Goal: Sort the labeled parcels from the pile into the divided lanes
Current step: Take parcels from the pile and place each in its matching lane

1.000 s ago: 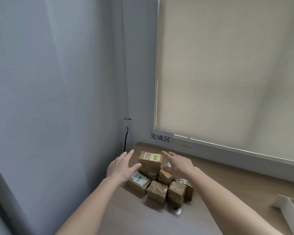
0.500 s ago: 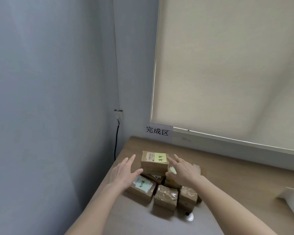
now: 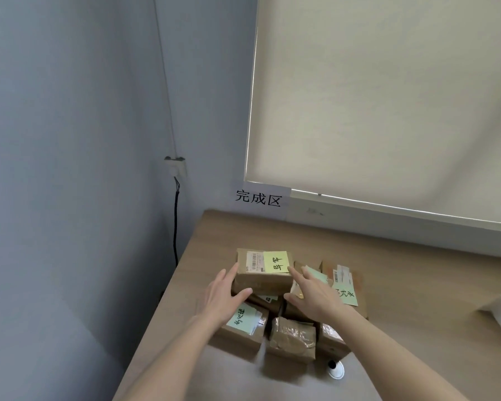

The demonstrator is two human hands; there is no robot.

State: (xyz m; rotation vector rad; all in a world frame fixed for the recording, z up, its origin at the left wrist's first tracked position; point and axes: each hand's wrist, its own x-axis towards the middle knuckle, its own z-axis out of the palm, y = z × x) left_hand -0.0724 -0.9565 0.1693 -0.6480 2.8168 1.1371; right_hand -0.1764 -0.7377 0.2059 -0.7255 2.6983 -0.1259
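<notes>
Both hands had closed in on the top parcel point(image 3: 263, 270) of the pile, the left hand point(image 3: 222, 296) now pressed flat against its left side and the right hand point(image 3: 311, 292) against its right, fingers straight, nothing yet gripped. It sat on other taped parcels at the far left of the table point(image 3: 394, 256), below a wall sign point(image 3: 259, 198). A clean lift likely called for even pressure from both sides, raising it straight up so the yellow note point(image 3: 276, 261) stayed readable and neighbours undisturbed.
</notes>
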